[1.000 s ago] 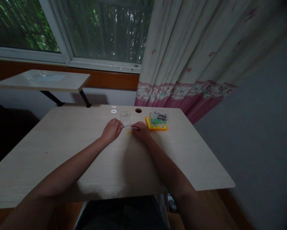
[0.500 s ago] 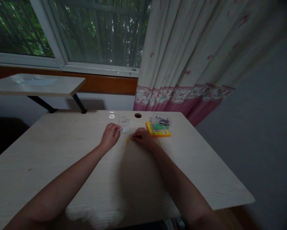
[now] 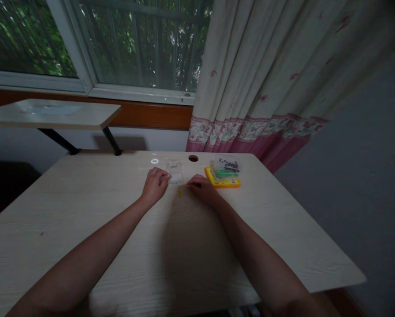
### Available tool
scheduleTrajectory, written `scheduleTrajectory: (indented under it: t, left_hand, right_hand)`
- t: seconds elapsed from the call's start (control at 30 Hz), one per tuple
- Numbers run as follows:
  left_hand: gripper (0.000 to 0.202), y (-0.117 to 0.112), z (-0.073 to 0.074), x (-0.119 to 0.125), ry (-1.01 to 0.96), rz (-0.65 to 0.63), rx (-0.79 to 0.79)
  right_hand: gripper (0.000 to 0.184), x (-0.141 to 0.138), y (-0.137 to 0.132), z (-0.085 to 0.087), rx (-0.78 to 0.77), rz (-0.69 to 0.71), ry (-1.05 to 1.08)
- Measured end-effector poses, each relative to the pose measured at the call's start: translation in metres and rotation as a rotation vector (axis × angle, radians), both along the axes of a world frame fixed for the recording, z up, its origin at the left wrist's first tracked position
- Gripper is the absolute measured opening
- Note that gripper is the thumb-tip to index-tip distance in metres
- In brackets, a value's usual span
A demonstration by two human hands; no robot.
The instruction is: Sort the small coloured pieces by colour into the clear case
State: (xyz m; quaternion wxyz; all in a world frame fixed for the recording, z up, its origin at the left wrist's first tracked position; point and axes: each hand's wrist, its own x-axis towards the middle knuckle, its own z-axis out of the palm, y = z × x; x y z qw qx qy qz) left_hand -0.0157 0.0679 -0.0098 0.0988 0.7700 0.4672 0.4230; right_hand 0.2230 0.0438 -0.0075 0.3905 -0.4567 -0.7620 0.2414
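Nearby, yellow tray [image 3: 225, 185] beside right hand [image 3: 204, 192].

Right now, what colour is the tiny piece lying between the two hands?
Yellow: the tiny piece shows best in the head view, just off the right hand.

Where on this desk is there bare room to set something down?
Bare: the wide stretch of table left of the left hand, and the near-right part this side of the yellow tray. Crowded: the far middle, where the clear plastic piece, small yellow piece, right hand and tray sit close.
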Motion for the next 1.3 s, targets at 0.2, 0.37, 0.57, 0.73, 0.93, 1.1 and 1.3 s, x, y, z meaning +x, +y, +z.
scheduleTrajectory:
  t: [0.2,0.37,0.57,0.73,0.93,1.1,1.3]
  left_hand:
    - [0.017,0.003,-0.003,0.0,0.002,-0.004,-0.016]
    - [0.018,0.004,-0.005,-0.001,-0.041,0.013,-0.058]
    - [0.017,0.004,-0.007,-0.002,-0.079,0.031,-0.099]
    - [0.015,0.003,-0.005,-0.001,-0.059,0.0,-0.098]
    - [0.019,0.003,-0.005,0.0,-0.079,-0.023,-0.107]
    - [0.02,0.0,-0.002,0.001,-0.1,-0.01,-0.117]
    - [0.022,-0.011,0.01,0.003,-0.02,-0.062,-0.016]
  right_hand:
    - [0.019,-0.018,0.02,-0.011,-0.026,-0.352,0.229]
    - [0.026,-0.027,0.039,-0.019,-0.053,-0.472,0.323]
    - [0.022,-0.024,0.028,-0.011,-0.031,-0.433,0.327]
    - [0.02,-0.027,0.024,-0.005,-0.009,-0.316,0.27]
    - [0.017,-0.033,0.021,0.002,-0.01,-0.262,0.125]
    - [0.018,-0.034,0.02,0.003,-0.025,-0.261,0.135]
    - [0.019,-0.034,0.019,0.004,-0.031,-0.269,0.147]
